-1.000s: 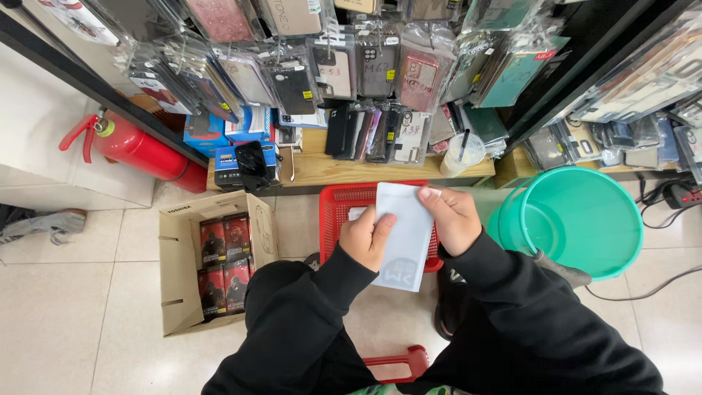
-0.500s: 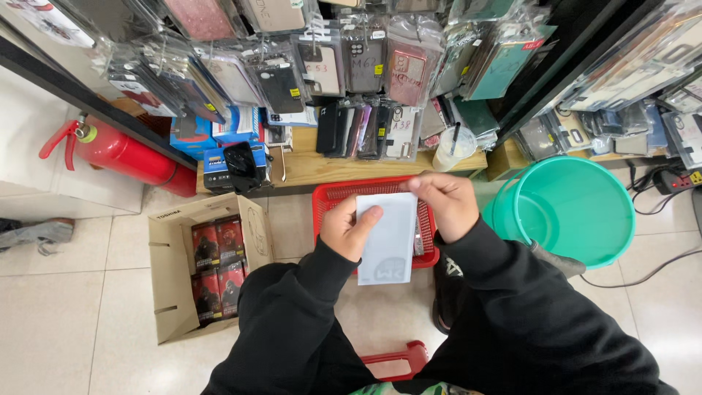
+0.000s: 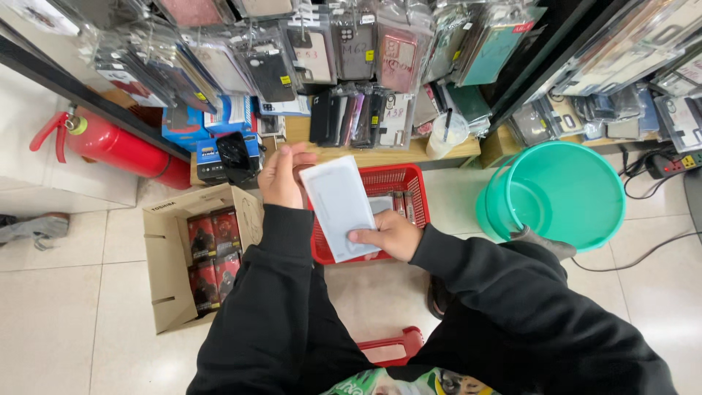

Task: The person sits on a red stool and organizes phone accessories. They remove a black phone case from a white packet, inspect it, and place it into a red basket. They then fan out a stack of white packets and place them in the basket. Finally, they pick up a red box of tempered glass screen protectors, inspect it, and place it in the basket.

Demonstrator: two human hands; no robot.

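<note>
- Since half a second ago the person's hands have swapped places on the flat pale grey-white rectangular packet [image 3: 338, 207]: the left hand [image 3: 282, 174] now sits at its upper left edge and the right hand [image 3: 390, 235] at its lower right corner, where before the right hand pinched the top.
- Both hands grasp the packet, the left with fingers curled along the upper edge, the right with thumb and fingers pinching the lower corner.
- It is held tilted in the air, its top leaning left, directly above the red plastic mesh basket [image 3: 402, 181] that stands on the tiled floor.
- Both arms wear black long sleeves [image 3: 468, 278].
- Left of the basket stands an open brown cardboard box [image 3: 168, 241] with dark red-and-black packages inside.
- To the right stands a large teal plastic bucket [image 3: 563, 194], apart from the basket.
- A red fire extinguisher [image 3: 110, 146] lies on the floor at the far left.
- Racks of bagged phone cases [image 3: 351, 51] hang above a low wooden shelf [image 3: 380, 155] beyond the basket.
</note>
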